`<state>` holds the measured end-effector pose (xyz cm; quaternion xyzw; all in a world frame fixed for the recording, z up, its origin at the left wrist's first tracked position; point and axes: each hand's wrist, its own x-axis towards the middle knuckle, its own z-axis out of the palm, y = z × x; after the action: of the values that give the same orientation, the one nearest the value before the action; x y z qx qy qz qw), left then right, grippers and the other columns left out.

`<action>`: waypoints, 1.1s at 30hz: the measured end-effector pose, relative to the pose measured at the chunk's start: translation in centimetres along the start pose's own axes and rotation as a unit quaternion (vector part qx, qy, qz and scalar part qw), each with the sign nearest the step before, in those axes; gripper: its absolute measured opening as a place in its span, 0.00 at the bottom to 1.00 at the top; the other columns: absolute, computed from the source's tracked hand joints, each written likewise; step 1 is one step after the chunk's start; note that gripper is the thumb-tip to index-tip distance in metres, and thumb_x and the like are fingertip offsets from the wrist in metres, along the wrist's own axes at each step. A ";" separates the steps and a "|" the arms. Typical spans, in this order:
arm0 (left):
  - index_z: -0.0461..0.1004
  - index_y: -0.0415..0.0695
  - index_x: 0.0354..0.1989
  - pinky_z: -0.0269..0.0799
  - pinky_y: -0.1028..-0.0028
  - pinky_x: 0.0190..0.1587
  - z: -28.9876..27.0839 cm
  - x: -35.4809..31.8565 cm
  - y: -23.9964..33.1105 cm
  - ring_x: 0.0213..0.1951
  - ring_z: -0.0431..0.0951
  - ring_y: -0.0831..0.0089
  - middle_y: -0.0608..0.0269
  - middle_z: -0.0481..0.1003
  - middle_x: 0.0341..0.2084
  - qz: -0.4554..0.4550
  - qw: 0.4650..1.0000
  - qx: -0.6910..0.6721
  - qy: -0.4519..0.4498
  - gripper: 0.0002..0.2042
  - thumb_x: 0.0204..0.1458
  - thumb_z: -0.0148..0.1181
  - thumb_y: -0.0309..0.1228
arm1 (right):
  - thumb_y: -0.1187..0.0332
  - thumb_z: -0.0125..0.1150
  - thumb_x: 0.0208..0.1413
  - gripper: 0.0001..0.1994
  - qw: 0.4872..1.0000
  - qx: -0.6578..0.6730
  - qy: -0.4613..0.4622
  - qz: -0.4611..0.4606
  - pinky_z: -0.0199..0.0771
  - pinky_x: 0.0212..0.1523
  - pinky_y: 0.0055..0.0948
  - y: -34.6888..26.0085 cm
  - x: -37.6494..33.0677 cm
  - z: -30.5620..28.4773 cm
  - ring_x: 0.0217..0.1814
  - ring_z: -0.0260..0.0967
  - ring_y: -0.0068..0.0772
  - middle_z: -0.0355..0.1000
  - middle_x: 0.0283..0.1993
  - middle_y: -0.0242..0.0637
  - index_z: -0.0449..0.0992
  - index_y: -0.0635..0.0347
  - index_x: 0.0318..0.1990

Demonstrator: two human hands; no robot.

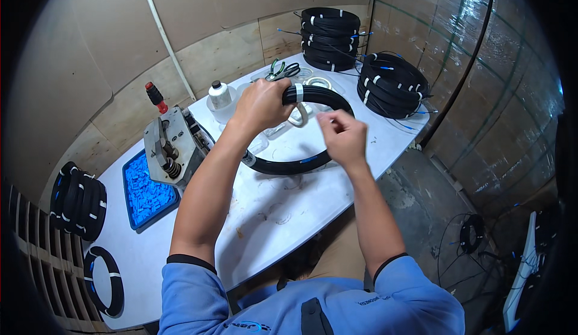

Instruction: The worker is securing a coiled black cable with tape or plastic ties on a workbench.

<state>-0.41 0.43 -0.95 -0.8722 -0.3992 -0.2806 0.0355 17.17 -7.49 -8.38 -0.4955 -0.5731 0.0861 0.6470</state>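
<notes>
Head view: the left hand (260, 103) is gripping a black cable coil (313, 148) at its top, holding it upright over the white table (283, 214), frame centre. The right hand (343, 135) is pinching white tape (301, 115) near the coil, fingers closed. One band is already sitting on the coil; others seem left to do. Finished stacks (331, 37) are lying upper right, more coils (78, 199) at left. Plywood walls are enclosing the table.

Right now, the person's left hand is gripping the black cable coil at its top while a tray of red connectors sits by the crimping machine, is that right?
Not quite: in the head view the left hand does grip the black cable coil at its top, but the tray by the crimping machine holds blue pieces, not red.
</notes>
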 end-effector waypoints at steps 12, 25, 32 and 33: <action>0.78 0.47 0.37 0.75 0.55 0.37 -0.3 -0.4 1.5 0.32 0.80 0.49 0.49 0.79 0.25 -0.018 1.000 0.005 -0.002 0.13 0.43 0.67 0.37 | 0.50 0.59 0.58 0.22 0.828 0.065 -0.499 0.247 0.75 0.35 0.22 -0.6 13.8 0.4 0.35 0.75 0.22 0.78 0.37 0.39 0.77 0.60 0.49; 0.76 0.45 0.36 0.74 0.56 0.34 -0.2 -0.2 1.0 0.29 0.79 0.49 0.49 0.78 0.23 -0.018 1.000 0.017 -0.011 0.13 0.43 0.67 0.36 | 0.53 0.57 0.60 0.18 0.778 0.006 -0.549 0.305 0.77 0.36 0.23 -1.7 14.6 1.0 0.33 0.76 0.23 0.79 0.36 0.34 0.79 0.59 0.45; 0.75 0.45 0.34 0.73 0.56 0.33 -0.2 -0.5 1.2 0.29 0.79 0.49 0.50 0.77 0.22 -0.007 1.000 0.002 0.009 0.12 0.44 0.67 0.36 | 0.73 0.57 0.57 0.14 0.776 0.102 -0.555 0.280 0.70 0.25 0.14 -0.1 14.8 1.8 0.25 0.70 0.14 0.75 0.32 0.27 0.74 0.54 0.51; 0.76 0.45 0.34 0.73 0.55 0.33 0.0 -0.4 1.2 0.29 0.78 0.48 0.49 0.77 0.21 -0.006 1.000 0.006 0.011 0.12 0.44 0.67 0.36 | 0.75 0.58 0.56 0.15 0.779 0.128 -0.551 0.272 0.69 0.24 0.12 0.1 14.9 1.9 0.25 0.69 0.13 0.74 0.31 0.27 0.74 0.55 0.51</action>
<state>0.20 -0.69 -0.94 -0.8665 -0.4056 -0.2877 0.0430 20.51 3.75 1.04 -0.4113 -0.6566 0.5896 0.2284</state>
